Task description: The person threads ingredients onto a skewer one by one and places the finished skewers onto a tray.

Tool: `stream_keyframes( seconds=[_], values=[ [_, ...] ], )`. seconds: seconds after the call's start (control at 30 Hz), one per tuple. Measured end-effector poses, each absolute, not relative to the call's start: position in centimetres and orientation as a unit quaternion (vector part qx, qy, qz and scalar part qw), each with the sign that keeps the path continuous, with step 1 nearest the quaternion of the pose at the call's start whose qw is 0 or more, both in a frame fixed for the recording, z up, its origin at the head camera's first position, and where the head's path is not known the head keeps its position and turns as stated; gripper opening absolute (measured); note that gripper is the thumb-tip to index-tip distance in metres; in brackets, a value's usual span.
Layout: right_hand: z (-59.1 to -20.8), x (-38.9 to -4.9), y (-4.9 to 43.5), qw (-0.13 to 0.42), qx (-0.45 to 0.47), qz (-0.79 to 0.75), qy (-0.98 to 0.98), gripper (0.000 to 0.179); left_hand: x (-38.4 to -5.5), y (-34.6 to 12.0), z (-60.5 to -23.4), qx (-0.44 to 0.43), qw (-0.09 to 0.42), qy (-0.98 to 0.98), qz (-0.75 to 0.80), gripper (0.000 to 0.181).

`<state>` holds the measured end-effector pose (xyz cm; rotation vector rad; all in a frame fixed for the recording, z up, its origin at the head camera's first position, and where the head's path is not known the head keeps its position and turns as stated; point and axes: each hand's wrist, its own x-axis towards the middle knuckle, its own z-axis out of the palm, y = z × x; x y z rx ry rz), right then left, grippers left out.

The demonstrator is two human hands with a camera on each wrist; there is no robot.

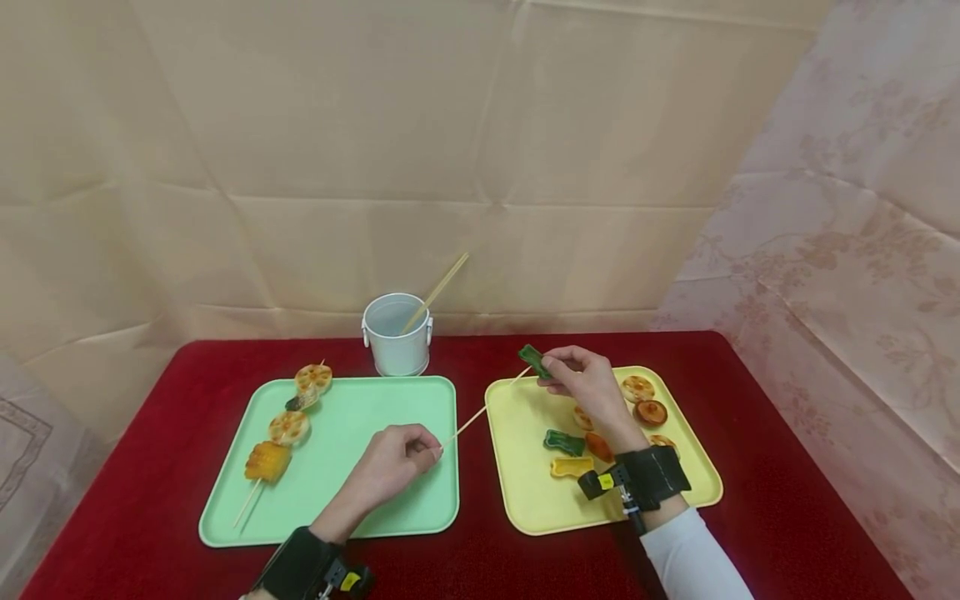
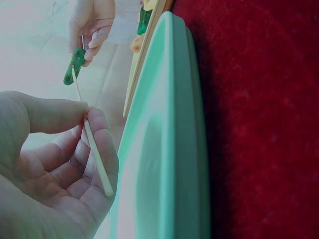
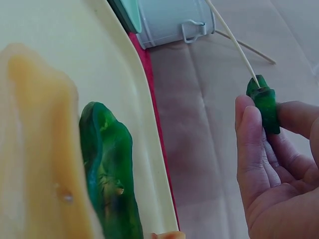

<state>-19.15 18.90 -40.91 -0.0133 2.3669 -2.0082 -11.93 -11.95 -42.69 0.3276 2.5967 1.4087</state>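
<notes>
My left hand (image 1: 393,462) pinches a thin wooden skewer (image 1: 480,412) near its lower end, over the right side of the green tray (image 1: 367,408). The stick slants up and away to the right. At its far end, my right hand (image 1: 588,387) holds a green pepper piece (image 3: 266,107) between thumb and fingers, above the yellow tray (image 1: 517,500). In the left wrist view the skewer meets the pepper piece (image 2: 75,66), and a thin length of stick shows beyond it. A second green pepper piece (image 1: 564,442) lies on the yellow tray below the right hand.
On the green tray's left lies a loaded skewer with lotus root slices (image 1: 288,428) and a corn piece (image 1: 266,461). A white bucket (image 1: 400,354) holding sticks (image 1: 450,279) stands behind. The yellow tray also bears a yellow strip (image 1: 572,467), a mushroom (image 1: 650,413) and lotus slices (image 1: 637,387).
</notes>
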Motion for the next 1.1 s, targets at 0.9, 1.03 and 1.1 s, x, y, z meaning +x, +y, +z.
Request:
stream_keyframes(
  seconds=[0.9, 1.03, 1.1],
  values=[
    [-41.28, -18.90, 18.34, 0.022, -0.019, -0.656, 0.754, 0.031, -11.94, -11.45, -42.51, 0.105, 0.087, 0.858, 0.496, 0.005],
    [-41.33, -18.73, 18.27, 0.022, -0.017, -0.663, 0.748, 0.033, -11.96, -11.34, -42.70, 0.105, 0.086, 0.855, 0.501, 0.007],
    [-41.37, -18.66, 18.22, 0.020, -0.017, -0.666, 0.745, 0.033, -11.98, -11.29, -42.81, 0.107, 0.086, 0.853, 0.504, 0.008]
  ],
)
